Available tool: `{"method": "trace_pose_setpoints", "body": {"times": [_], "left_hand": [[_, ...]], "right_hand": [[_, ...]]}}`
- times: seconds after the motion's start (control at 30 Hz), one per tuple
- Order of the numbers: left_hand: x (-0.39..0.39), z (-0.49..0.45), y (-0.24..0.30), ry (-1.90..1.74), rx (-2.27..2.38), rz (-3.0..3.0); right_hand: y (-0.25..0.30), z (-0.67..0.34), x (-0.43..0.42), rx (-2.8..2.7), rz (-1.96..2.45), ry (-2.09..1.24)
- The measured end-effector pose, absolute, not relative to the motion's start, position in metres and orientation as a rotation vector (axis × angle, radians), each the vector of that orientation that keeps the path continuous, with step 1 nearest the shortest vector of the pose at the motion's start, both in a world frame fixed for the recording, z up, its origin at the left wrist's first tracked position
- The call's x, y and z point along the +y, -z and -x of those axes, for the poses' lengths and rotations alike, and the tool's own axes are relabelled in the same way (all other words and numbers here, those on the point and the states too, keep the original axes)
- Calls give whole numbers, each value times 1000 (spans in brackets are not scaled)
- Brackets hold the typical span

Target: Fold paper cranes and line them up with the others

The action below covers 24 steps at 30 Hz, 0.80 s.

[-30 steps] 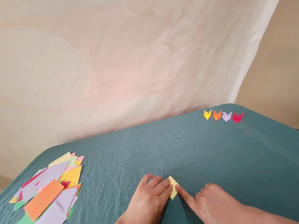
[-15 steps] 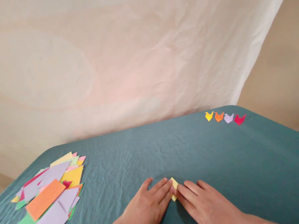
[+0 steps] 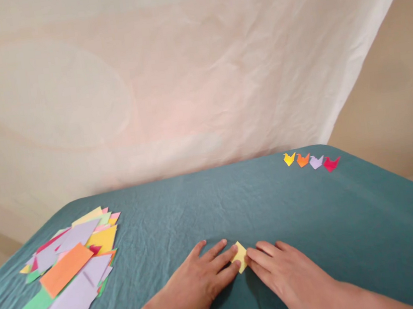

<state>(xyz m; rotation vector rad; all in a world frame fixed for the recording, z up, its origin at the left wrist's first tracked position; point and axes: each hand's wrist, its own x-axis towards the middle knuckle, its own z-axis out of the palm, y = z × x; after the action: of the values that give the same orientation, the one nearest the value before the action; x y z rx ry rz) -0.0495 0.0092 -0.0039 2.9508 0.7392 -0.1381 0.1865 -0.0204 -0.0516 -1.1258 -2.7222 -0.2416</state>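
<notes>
A small pale-yellow folded paper [image 3: 240,258] lies on the dark green cloth, its point toward the far side. My left hand [image 3: 203,279] rests palm down with its fingers spread, and two fingertips press on the paper's left part. On the other side, my right hand [image 3: 285,271] has its fingers bunched together, pinching the paper's right corner. Those fingertips cover that corner, so the fold under them is hidden.
A loose pile of coloured paper sheets [image 3: 65,269] spreads along the table's left side, orange and lilac ones on top. Several small folded paper birds [image 3: 303,160] lie in a row at the far right. Behind the green-covered table [image 3: 183,208] hangs a pale cloth [image 3: 188,75].
My left hand has shifted slightly left and its fingers have spread, uncovering more of the yellow paper. My right hand has stayed at the right corner.
</notes>
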Motion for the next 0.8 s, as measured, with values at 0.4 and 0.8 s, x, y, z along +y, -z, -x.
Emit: {"method": "trace_pose_setpoints", "body": {"times": [0.4, 0.8], "left_hand": [[7, 45, -1, 162, 785, -2864], [11, 49, 0, 66, 756, -2842]], "right_hand": [[43, -194, -18, -2722, 1155, 192], [40, -188, -21, -2672, 1041, 179]]}}
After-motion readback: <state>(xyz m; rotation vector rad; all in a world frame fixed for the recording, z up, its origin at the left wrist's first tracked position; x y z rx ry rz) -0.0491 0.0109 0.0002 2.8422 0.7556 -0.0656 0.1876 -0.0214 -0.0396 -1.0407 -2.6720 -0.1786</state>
